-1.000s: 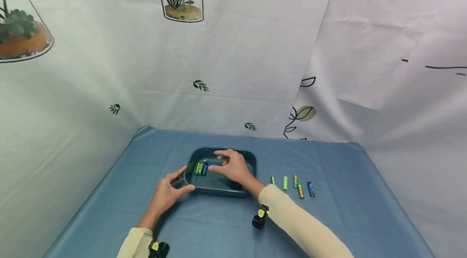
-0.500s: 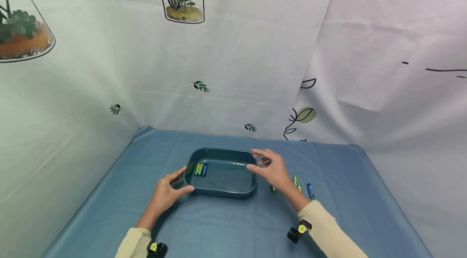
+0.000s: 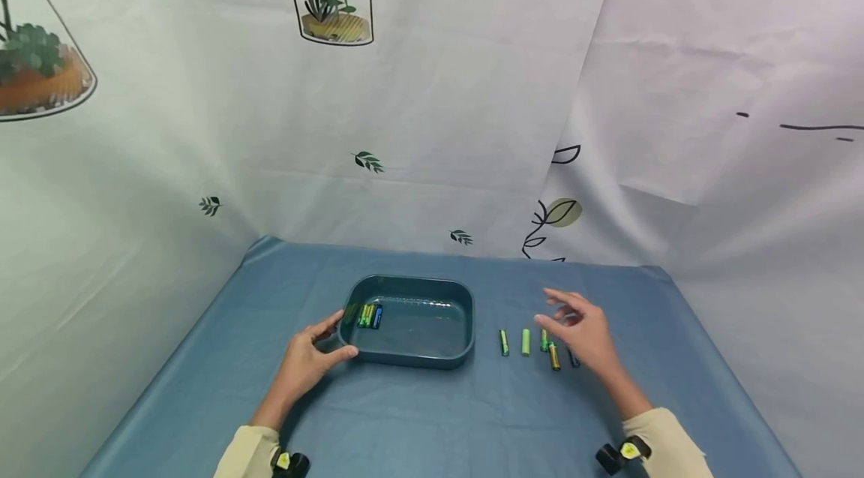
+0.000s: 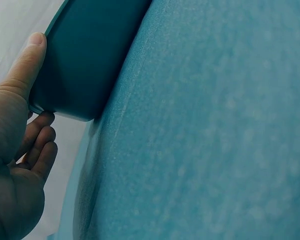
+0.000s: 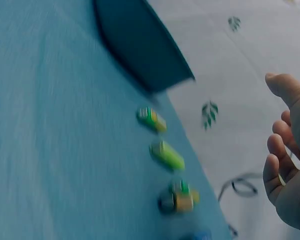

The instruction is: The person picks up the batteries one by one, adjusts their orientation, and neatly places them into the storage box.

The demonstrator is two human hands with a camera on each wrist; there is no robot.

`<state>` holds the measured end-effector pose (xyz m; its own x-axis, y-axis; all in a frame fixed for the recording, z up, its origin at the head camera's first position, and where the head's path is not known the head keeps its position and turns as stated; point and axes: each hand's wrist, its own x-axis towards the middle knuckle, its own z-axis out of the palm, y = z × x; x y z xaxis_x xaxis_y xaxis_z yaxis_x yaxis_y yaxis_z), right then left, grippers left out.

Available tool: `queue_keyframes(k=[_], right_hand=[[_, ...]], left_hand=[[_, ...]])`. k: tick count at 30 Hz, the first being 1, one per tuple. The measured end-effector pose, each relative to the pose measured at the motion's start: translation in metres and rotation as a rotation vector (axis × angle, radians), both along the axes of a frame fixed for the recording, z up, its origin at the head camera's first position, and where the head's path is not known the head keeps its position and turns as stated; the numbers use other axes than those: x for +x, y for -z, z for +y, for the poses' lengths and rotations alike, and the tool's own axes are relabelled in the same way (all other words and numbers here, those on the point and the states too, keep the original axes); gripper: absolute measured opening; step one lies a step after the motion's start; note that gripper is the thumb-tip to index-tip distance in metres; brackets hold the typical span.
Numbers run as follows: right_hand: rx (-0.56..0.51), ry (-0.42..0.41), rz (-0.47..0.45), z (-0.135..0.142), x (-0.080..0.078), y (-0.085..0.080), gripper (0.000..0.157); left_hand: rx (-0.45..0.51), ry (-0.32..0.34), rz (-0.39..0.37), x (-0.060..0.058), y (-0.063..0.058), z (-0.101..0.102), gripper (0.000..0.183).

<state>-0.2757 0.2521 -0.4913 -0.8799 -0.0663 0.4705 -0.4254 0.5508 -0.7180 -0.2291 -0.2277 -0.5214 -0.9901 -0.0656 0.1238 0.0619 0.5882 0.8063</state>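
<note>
Right hand (image 3: 582, 335): has swung from the tray's right end, where it was half a second ago, out over the loose batteries; it hangs above them.
Its fingers: spread, the thumb well apart from the fingertips, with nothing between them.
Left hand (image 3: 305, 367): stays at the tray's left near corner, thumb against the near wall, the other fingers bent at the left end, pinching the corner between them.
Tray (image 3: 421, 324): dark teal, upright on the blue cloth (image 3: 405, 425), left of the loose batteries.
Inside the tray: three batteries (image 3: 369, 316) side by side near the left end, two yellow-green, one blue.
Loose batteries: a slim green one (image 3: 504, 343) nearest the tray, a plain light-green one (image 3: 526, 343) beside it, then a green one (image 3: 544, 341) and a gold one (image 3: 554, 356) close together, and a dark blue one (image 3: 574, 359) partly hidden by the right hand.
Backdrop (image 3: 439, 103): pale sheet printed with plants.
</note>
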Motion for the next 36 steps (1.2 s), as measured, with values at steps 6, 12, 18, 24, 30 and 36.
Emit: queue_keyframes(k=[6,12,18,24,30,36], right_hand=[[0.053,0.031,-0.075,0.039,0.011,0.013,0.046],[0.163,0.007,-0.231,0.065,0.013,0.029,0.056],[0.227,-0.009,-0.273,0.078,0.013,0.041,0.063],[0.243,-0.036,-0.269,0.082,0.01,0.044,0.062],[0.268,-0.03,-0.326,0.08,0.01,0.045,0.064],[0.275,-0.032,-0.351,0.079,0.011,0.045,0.065]], left_hand=[[0.001,0.008,0.027,0.001,0.003,-0.001,0.083],[0.002,0.003,0.039,0.001,0.002,-0.001,0.082],[0.014,-0.006,-0.013,0.0,0.001,-0.001,0.082],[0.011,-0.004,0.0,0.0,0.001,-0.001,0.083],[0.016,-0.005,-0.009,-0.001,0.001,-0.002,0.083],[0.017,-0.005,-0.012,0.001,0.0,-0.001,0.083]])
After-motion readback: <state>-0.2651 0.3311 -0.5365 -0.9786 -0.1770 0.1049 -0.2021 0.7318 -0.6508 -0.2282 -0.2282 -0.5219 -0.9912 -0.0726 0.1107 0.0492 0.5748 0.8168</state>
